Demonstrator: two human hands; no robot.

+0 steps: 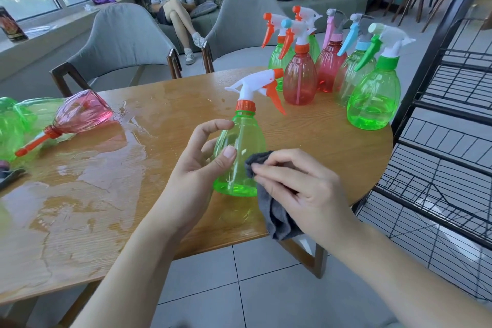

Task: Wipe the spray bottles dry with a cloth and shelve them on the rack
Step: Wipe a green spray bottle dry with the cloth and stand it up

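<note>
Six spray bottles (300, 80) stand in a bunch at the far right corner of the wooden desk (165, 104). Water shines on its left side, where a pink bottle (82, 114) lies tipped over. A black wire rack (439, 141) stands just beside the right edge. Near the front edge, the left hand (197, 165) holds a green bottle (241, 157) upright, fingers curled round it. The right hand (300, 189) pinches a grey cloth (274, 210) against the bottle's side.

Left hand (197, 165) holds an upright green bottle (241, 157) — right hand (300, 192) presses a grey cloth (274, 210) against it.
</note>
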